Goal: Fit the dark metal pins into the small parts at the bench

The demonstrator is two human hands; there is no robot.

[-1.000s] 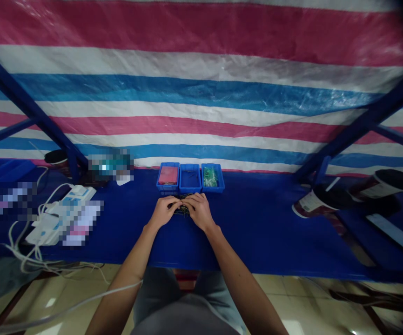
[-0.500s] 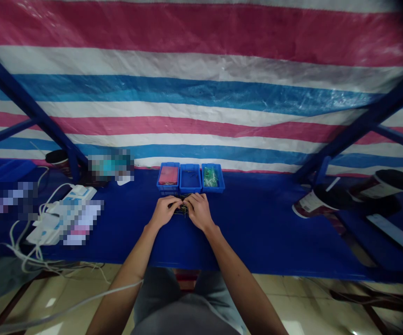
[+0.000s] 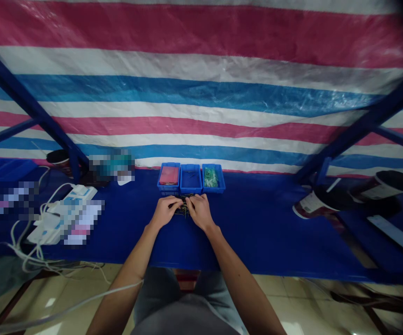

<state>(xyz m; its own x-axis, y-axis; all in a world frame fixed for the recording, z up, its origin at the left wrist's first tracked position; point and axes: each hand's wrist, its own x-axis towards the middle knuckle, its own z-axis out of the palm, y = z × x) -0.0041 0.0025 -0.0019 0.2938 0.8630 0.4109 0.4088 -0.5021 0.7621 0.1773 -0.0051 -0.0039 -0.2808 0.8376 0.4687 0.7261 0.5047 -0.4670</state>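
A small heap of thin dark and yellowish pieces [image 3: 186,210] lies on the blue table between my hands; they are too small to name. My left hand [image 3: 164,211] is at the heap's left side, thumb and fingertips pressed together over it. From the right, my right hand [image 3: 200,209] bends over the same heap with its fingers drawn together. Whatever the fingertips of either hand hold is hidden or too small to make out. Just beyond stand three blue bins: one with pink-red pieces [image 3: 169,175], a middle bin [image 3: 191,190] with a few thin dark pieces, and one with green packets [image 3: 211,177].
On the left, a white power strip [image 3: 60,216] with tangled cables lies on the table [image 3: 264,232]. Dark cups [image 3: 313,202] stand on the right beside a flat pale object [image 3: 395,235]. Blue frame bars slant down at both sides, with a striped sheet [image 3: 201,97] behind.
My right hand's fingers have shifted slightly and bent in more, so a little more of the heap shows. My left hand stays nearly in place.
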